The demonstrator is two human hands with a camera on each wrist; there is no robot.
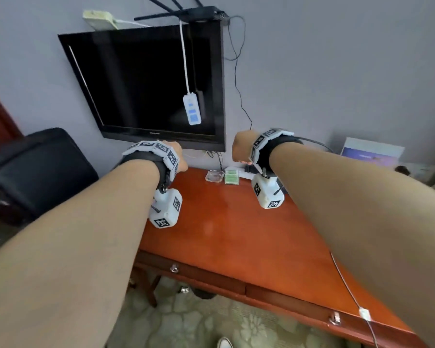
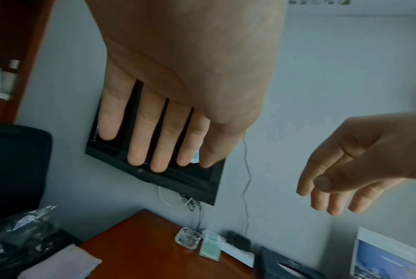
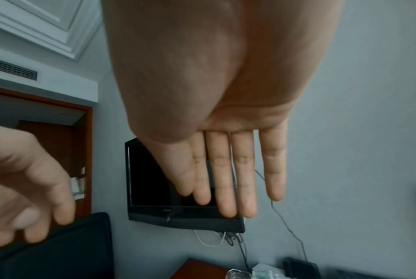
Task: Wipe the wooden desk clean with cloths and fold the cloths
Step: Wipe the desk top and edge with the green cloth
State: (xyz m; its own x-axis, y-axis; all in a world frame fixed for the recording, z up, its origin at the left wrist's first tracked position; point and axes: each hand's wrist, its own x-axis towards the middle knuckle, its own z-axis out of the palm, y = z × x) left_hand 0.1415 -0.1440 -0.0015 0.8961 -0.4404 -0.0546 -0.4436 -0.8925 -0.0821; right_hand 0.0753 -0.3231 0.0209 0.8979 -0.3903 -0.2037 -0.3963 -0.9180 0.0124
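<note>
The reddish wooden desk (image 1: 236, 234) stands against the wall below me. Both my arms are held up above it, hands pointing at the wall. My left hand (image 1: 180, 156) has straight, slightly spread fingers (image 2: 159, 147) and holds nothing. My right hand (image 1: 240, 149) is also flat and empty, its fingers (image 3: 226, 188) extended side by side. A pale pinkish cloth (image 2: 64, 264) lies on the desk's left end, seen only in the left wrist view; in the head view my left forearm hides it. Neither hand touches the desk or the cloth.
A glass ashtray (image 1: 214, 176) and a green packet (image 1: 231, 175) sit at the desk's back edge. A dark TV (image 1: 146, 89) hangs on the wall with a dangling power strip (image 1: 192, 109). A black chair (image 1: 35, 172) stands left, bearing a plastic bag (image 2: 18, 230).
</note>
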